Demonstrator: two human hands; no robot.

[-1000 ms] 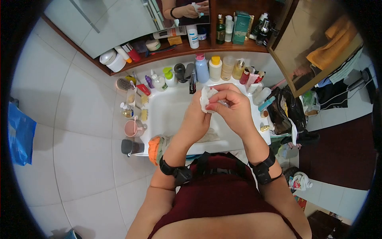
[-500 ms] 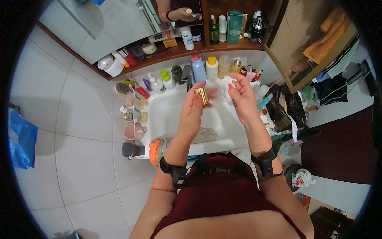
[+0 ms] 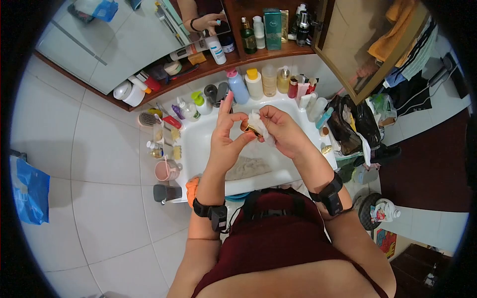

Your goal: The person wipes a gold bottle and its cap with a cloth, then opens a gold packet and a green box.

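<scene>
My left hand (image 3: 228, 136) pinches a small gold cylinder (image 3: 252, 130) between thumb and forefinger, with the other fingers raised. My right hand (image 3: 282, 130) is closed on a crumpled white tissue (image 3: 260, 124), which touches the gold cylinder. Both hands meet above the white sink (image 3: 198, 149). A greyish cloth (image 3: 248, 168) lies in the basin below them. Part of the cylinder is hidden by my fingers and the tissue.
Bottles, among them a blue one (image 3: 238, 88) and a yellow-capped one (image 3: 254, 85), line the sink's back edge. A wooden shelf (image 3: 198, 69) holds more toiletries. At left stands a pink cup (image 3: 166, 170); at right sits a black bag (image 3: 355, 119).
My hands have come together, and the tissue now touches the gold cylinder. The cylinder has tilted in my left hand. The camera view has shifted slightly.
</scene>
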